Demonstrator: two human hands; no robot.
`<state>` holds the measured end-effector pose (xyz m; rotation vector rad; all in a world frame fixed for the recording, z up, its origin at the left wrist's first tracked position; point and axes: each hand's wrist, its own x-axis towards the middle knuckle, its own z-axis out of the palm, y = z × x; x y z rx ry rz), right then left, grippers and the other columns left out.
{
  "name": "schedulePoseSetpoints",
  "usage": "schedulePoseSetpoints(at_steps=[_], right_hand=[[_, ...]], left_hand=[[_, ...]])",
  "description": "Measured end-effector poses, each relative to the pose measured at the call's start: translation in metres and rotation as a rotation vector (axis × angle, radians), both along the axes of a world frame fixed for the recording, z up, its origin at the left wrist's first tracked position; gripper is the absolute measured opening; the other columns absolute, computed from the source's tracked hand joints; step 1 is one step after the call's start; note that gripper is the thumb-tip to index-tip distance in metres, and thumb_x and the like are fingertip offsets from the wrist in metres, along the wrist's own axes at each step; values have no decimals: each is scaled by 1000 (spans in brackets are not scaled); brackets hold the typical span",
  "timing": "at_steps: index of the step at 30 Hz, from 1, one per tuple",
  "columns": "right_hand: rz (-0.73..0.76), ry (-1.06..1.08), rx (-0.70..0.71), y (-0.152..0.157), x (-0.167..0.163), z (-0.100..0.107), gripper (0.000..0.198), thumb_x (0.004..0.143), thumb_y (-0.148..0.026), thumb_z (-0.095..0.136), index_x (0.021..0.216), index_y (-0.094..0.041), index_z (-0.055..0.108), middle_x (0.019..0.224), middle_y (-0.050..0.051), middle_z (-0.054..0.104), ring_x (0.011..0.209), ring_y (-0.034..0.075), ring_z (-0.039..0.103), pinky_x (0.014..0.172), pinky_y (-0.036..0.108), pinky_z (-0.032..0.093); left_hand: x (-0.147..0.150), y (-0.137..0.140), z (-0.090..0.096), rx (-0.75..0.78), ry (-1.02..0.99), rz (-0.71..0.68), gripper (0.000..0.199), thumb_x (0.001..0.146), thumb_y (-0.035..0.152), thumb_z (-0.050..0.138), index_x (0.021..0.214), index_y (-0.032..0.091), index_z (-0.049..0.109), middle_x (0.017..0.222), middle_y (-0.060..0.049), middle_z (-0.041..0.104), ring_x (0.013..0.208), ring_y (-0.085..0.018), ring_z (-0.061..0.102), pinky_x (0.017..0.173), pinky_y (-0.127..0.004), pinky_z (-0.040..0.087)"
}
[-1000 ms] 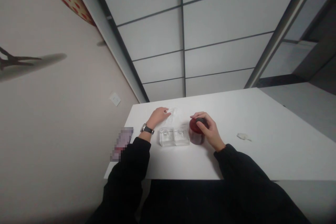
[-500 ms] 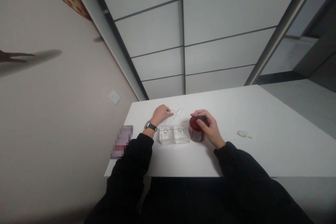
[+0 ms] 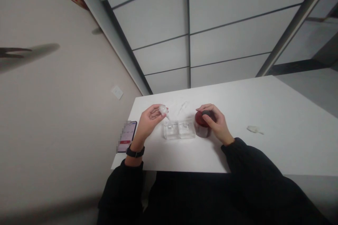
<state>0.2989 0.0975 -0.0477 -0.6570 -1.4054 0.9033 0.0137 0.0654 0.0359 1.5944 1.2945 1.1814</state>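
Where it lay flat on the counter (image 3: 237,154), our left hand (image 3: 148,123) now lifts a small clear dropper (image 3: 164,111) in pinched fingers; our right hand (image 3: 217,123) grips the red jar (image 3: 202,128).

The setting is an office or meeting room. A plain white desk (image 3: 264,126) stands against a partition (image 3: 224,31) of frosted panels in dark metal frames. The adjoining wall (image 3: 66,112) is painted beige and carries a white switch plate (image 3: 117,92). A phone (image 3: 127,136) lies at the desk edge. Furnishings are sparse; no household or workshop fittings are visible.
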Motion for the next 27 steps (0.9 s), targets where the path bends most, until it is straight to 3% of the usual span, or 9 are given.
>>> schedulePoseSetpoints(at_steps=[9,14,19,24,27], right_hand=[[-2,22,0,-1,-1,0,25,97,-51,74,98,-27,67,105,5,71,105,27,71,97,46,53],[-1,19,-7,-1,-1,1,25,97,-50,74,99,-27,68,106,5,71,106,27,71,98,46,53],[-7,13,-5,-2,-1,3,25,97,-51,74,99,-27,68,105,6,72,105,27,71,96,46,53],[-20,2,9,-2,-1,3,25,96,-51,75,99,-27,69,105,6,72,103,26,71,95,45,54],[-10,9,-2,-2,0,1,24,96,-51,76,99,-28,70,106,6,73,103,26,71,95,45,53]], left_hand=[[0,-22,-12,16,-18,91,42,86,42,83,114,17,66,118,-13,80,111,-27,79,104,-42,61],[4,-27,-18,40,183,22,29,92,36,75,115,19,70,123,-11,77,122,-27,72,115,-47,53],[5,-29,-40,91,372,-101,29,97,32,68,123,21,69,137,-12,70,134,-28,63,123,-50,44],[8,-29,-64,31,215,-70,49,90,35,80,133,24,59,142,-12,65,140,-30,59,125,-52,41],[9,-26,-71,26,143,-65,41,89,37,82,124,24,62,137,-11,67,137,-30,60,123,-52,42]])
